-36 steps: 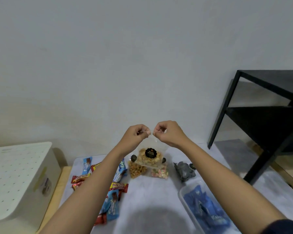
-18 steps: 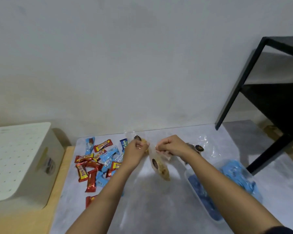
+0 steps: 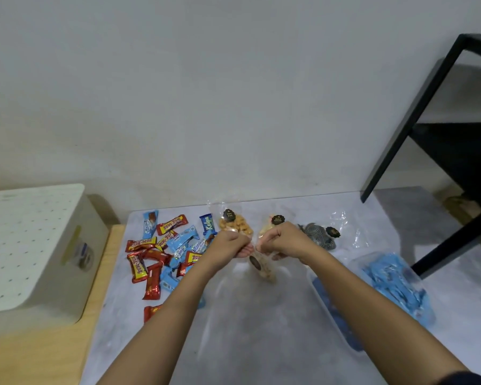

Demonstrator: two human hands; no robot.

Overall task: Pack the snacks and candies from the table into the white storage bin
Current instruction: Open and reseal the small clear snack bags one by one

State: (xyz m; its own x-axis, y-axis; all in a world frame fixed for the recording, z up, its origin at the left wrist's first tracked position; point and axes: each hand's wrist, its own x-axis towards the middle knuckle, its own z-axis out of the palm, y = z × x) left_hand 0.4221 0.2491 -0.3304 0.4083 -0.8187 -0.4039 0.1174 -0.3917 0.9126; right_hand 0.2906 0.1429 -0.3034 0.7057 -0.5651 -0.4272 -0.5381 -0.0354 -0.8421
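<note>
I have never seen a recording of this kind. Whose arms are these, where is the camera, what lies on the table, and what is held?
There is no machine: these are a person's bare arms, filmed by one wide-angle camera worn on the head, looking forward and down. The left hand and right hand both pinch the top of a small clear snack bag, hanging between them. On the table lie red and blue wrapped candies, a bag of golden snacks, a dark patterned bag and blue packets in clear plastic. The white storage bin stands at the left.
</note>
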